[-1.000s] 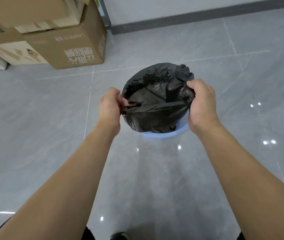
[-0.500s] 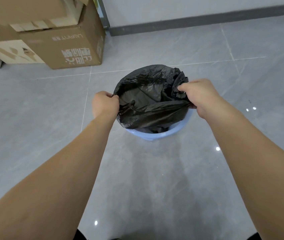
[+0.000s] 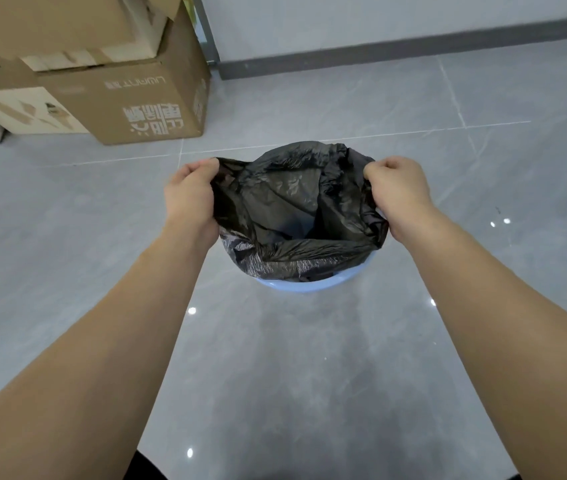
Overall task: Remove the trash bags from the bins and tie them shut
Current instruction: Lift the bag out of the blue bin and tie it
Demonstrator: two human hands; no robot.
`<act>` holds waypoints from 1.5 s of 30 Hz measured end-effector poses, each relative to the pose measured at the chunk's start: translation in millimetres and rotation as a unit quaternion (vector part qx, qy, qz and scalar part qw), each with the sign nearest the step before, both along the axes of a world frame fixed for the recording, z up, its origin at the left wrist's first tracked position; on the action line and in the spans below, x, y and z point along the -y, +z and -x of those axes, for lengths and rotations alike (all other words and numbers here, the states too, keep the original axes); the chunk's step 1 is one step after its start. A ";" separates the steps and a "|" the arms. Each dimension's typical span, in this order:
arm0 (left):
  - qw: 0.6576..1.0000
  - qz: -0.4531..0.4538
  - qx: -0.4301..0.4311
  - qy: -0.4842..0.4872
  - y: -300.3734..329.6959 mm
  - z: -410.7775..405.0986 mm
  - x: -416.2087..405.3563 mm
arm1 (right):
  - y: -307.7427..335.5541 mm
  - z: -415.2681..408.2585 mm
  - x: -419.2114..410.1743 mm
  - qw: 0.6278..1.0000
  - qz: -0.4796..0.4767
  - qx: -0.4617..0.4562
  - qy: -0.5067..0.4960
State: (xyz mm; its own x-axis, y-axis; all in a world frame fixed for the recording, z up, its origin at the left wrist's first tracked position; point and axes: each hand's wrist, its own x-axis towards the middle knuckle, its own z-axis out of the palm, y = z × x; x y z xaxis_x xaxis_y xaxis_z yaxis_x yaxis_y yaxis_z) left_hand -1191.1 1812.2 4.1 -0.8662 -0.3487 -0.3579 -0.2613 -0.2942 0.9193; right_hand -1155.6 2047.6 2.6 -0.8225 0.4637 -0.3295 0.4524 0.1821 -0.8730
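A black trash bag (image 3: 295, 216) sits in a light blue bin (image 3: 304, 284) on the grey tiled floor, and only the near rim of the bin shows beneath it. My left hand (image 3: 190, 199) grips the bag's left edge and pulls a corner outward. My right hand (image 3: 398, 194) grips the right edge. The bag's mouth is stretched wide between the two hands, lifted off the rim. The inside looks dark; I cannot see any contents.
Stacked cardboard boxes (image 3: 129, 98) stand at the back left against the wall. A dark skirting board (image 3: 413, 46) runs along the wall behind. Bare glossy floor tiles (image 3: 309, 375) surround the bin in front and to the right.
Both hands have moved apart and upward, stretching the bag's mouth wider. The left edge of the bag now stands out past the bin's rim.
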 end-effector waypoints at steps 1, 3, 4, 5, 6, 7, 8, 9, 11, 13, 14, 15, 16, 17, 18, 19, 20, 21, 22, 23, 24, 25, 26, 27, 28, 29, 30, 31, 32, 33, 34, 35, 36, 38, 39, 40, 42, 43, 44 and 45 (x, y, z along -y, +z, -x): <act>0.999 -0.049 -0.013 -0.013 2.6 1.0 1.5 | 2.2 -1.0 1.9 0.999 0.028 -0.029 -0.006; 0.988 -0.142 -0.027 -0.046 6.5 3.0 5.7 | 9.2 -0.9 5.2 0.989 0.129 -0.071 -0.029; 0.981 -0.185 -0.021 -0.054 9.9 2.6 6.9 | 13.5 -0.3 6.2 0.977 0.193 -0.079 -0.045; 0.977 -0.205 -0.014 -0.061 13.6 0.7 7.5 | 16.9 1.3 5.7 0.961 0.259 -0.077 -0.061; 0.973 -0.220 -0.012 -0.067 15.1 0.6 8.1 | 19.7 2.7 4.8 0.940 0.324 -0.069 -0.080; 0.973 -0.220 -0.006 -0.071 17.7 -0.3 8.4 | 21.1 4.0 2.9 0.921 0.374 -0.059 -0.093; 0.972 -0.224 -0.005 -0.077 21.3 -2.3 7.2 | 21.5 5.1 0.8 0.902 0.415 -0.062 -0.097; 0.974 -0.212 0.000 -0.074 25.2 -4.2 6.5 | 22.3 6.0 -1.8 0.888 0.444 -0.072 -0.092; 0.982 -0.170 -0.001 -0.079 29.5 -7.4 8.5 | 25.6 6.4 -4.4 0.868 0.479 -0.096 -0.083; 0.991 -0.050 -0.009 -0.123 27.1 -10.9 14.2 | 29.2 5.7 -3.9 0.877 0.461 -0.099 -0.098; 0.986 0.040 -0.018 -0.161 25.9 -14.3 17.6 | 29.5 4.2 -4.4 0.894 0.426 -0.096 -0.104; 0.967 0.143 -0.024 -0.211 23.2 -17.7 21.4 | 29.7 1.9 -5.2 0.924 0.357 -0.098 -0.094; 0.933 0.239 -0.020 -0.270 21.0 -21.2 24.2 | 30.0 -1.2 -5.4 0.961 0.249 -0.100 -0.060; 0.885 0.322 0.001 -0.335 18.8 -24.3 26.8 | 27.6 -4.6 -6.4 0.989 0.113 -0.091 -0.002; 0.826 0.405 0.031 -0.392 18.4 -27.2 28.3 | 24.3 -9.6 -7.3 0.995 -0.015 -0.066 0.072; 0.757 0.490 0.058 -0.429 18.6 -28.1 30.6 | 21.6 -16.2 -8.1 0.980 -0.130 -0.024 0.150; 0.686 0.561 0.082 -0.455 19.3 -28.9 32.5 | 20.2 -22.4 -9.3 0.948 -0.233 0.024 0.217; 0.619 0.615 0.111 -0.475 20.3 -30.5 33.2 | 19.5 -27.6 -10.0 0.907 -0.318 0.066 0.268; 0.553 0.659 0.145 -0.488 19.8 -33.0 33.3 | 21.1 -32.1 -9.4 0.871 -0.376 0.104 0.299; 0.494 0.698 0.170 -0.489 16.6 -35.0 33.2 | 23.9 -36.3 -8.2 0.845 -0.405 0.142 0.320; 0.451 0.731 0.184 -0.478 13.7 -35.3 33.2 | 25.0 -39.7 -8.6 0.824 -0.418 0.181 0.336; 0.425 0.756 0.192 -0.458 12.4 -35.6 32.3 | 24.8 -42.7 -9.7 0.806 -0.431 0.213 0.345; 0.423 0.772 0.192 -0.434 11.7 -34.3 31.2 | 24.5 -46.0 -10.9 0.789 -0.447 0.235 0.349; 0.451 0.775 0.178 -0.405 12.1 -31.2 29.9 | 20.6 -47.8 -13.5 0.778 -0.465 0.243 0.346; 0.502 0.760 0.162 -0.379 14.7 -28.7 27.1 | 20.1 -50.5 -15.6 0.776 -0.474 0.237 0.341; 0.576 0.724 0.136 -0.354 18.9 -26.6 22.5 | 18.8 -51.6 -17.3 0.797 -0.460 0.216 0.328; 0.672 0.657 0.108 -0.323 24.0 -25.0 17.1 | 19.6 -52.0 -18.4 0.840 -0.412 0.182 0.302; 0.771 0.558 0.095 -0.291 30.1 -24.8 9.9 | 21.1 -52.0 -18.8 0.898 -0.321 0.143 0.263; 0.852 0.445 0.088 -0.262 36.5 -24.6 1.7 | 25.8 -52.8 -17.1 0.954 -0.193 0.106 0.204; 0.902 0.339 0.080 -0.254 43.6 -25.2 -7.1 | 31.6 -53.3 -15.9 0.987 -0.052 0.065 0.136; 0.927 0.252 0.059 -0.273 49.6 -26.8 -17.9 | 38.3 -53.3 -16.4 0.994 0.071 0.033 0.076; 0.939 0.178 0.030 -0.291 55.8 -30.1 -30.9 | 44.7 -53.8 -19.0 0.985 0.167 0.004 0.038; 0.949 0.117 0.002 -0.292 62.9 -33.2 -44.0 | 50.9 -55.1 -23.2 0.970 0.241 -0.026 0.018; 0.964 0.001 -0.028 -0.265 84.7 -42.5 -71.8 | 63.3 -61.6 -36.3 0.943 0.323 -0.079 -0.003; 0.964 -0.042 -0.041 -0.261 95.1 -46.6 -85.8 | 68.5 -66.6 -44.2 0.938 0.332 -0.100 -0.015; 0.959 -0.072 -0.055 -0.270 105.9 -52.2 -100.3 | 73.7 -72.5 -54.4 0.937 0.328 -0.118 -0.027; 0.944 -0.090 -0.080 -0.308 120.4 -61.2 -126.7 | 81.3 -86.8 -78.2 0.939 0.308 -0.145 -0.057; 0.936 -0.088 -0.083 -0.330 124.6 -65.6 -138.6 | 84.4 -94.6 -91.1 0.939 0.298 -0.155 -0.075; 0.928 -0.080 -0.081 -0.355 127.7 -70.5 -150.4 | 86.8 -103.3 -104.4 0.940 0.284 -0.163 -0.093; 0.920 -0.070 -0.079 -0.378 128.0 -75.1 -162.1 | 88.4 -113.0 -117.6 0.942 0.270 -0.167 -0.109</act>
State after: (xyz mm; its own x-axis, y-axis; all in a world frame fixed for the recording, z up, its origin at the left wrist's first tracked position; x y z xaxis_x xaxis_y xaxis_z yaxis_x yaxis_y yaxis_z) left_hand -1116.0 1974.3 132.1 -0.8876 0.4136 -0.2027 -0.3062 -0.2011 0.9305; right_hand -1042.6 2165.1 91.0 -0.8263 0.4731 -0.3055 0.1114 -0.3944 -0.9122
